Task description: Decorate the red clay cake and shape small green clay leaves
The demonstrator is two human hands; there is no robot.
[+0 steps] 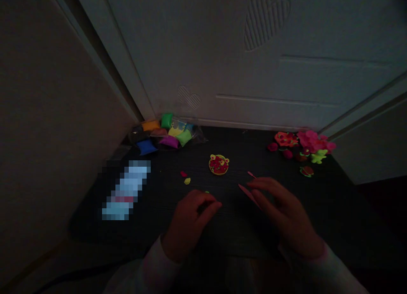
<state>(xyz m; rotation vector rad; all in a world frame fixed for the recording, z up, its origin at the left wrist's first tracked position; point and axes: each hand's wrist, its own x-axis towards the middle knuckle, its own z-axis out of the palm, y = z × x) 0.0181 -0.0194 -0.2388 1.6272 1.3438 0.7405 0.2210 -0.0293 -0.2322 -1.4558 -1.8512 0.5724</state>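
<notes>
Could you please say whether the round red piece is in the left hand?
No, the round red piece lies on the dark table, beyond the left hand.

Dim throughout, nearly black at lower right and under the tabletop (pixel 159 228). Faintly lit on the pale door (pixel 197 43), softly shadowed beside the right hand (pixel 289 217). Soft in fine detail, with coarse pixelation over the bright patch (pixel 129 190) at left.

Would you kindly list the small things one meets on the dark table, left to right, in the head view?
Magenta packet, yellow lump, round bear-eared piece, pink knife-like tool, dark red ball, lime-green figure.
</notes>
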